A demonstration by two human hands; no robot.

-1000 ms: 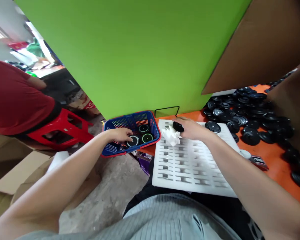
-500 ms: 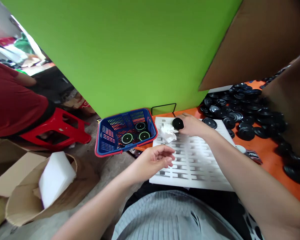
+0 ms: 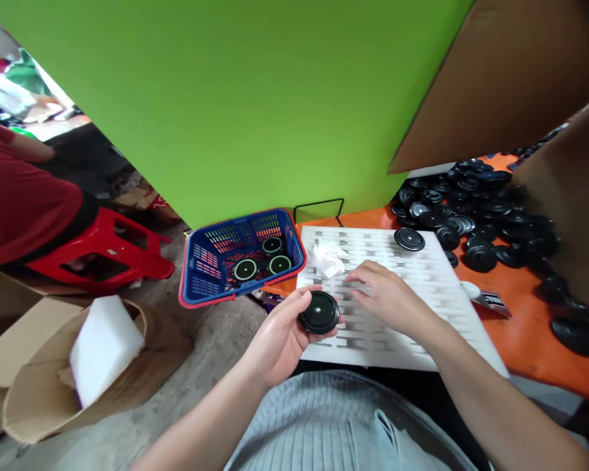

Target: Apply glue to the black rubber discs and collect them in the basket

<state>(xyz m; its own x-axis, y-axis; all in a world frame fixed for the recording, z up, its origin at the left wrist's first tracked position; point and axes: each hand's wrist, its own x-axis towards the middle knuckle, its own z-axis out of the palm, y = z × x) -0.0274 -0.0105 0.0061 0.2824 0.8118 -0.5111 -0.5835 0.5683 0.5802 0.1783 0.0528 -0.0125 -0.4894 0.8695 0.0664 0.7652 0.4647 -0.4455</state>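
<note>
My left hand (image 3: 285,337) holds a round black disc (image 3: 319,312) above the near left part of a white slotted foam board (image 3: 422,314). Over the board, just right of that disc, my right hand (image 3: 385,294) has its fingers apart with nothing in them. A crumpled white tissue (image 3: 328,258) lies on the board beyond my hands. Another black disc (image 3: 409,239) rests near the board's far right corner. To the left, a blue basket (image 3: 211,278) with a red rim holds several black discs, some with pale green rings.
Many black discs (image 3: 488,216) are piled on the orange table (image 3: 525,314) at right, near a white-handled tool (image 3: 485,297). A green panel (image 3: 255,111) stands ahead. Cardboard box (image 3: 34,405) with white foam, red stool (image 3: 103,255) and a person in red (image 3: 24,203) are at left.
The black disc has passed from my right hand to my left hand. My right hand has come nearer and opened. The view has shifted slightly.
</note>
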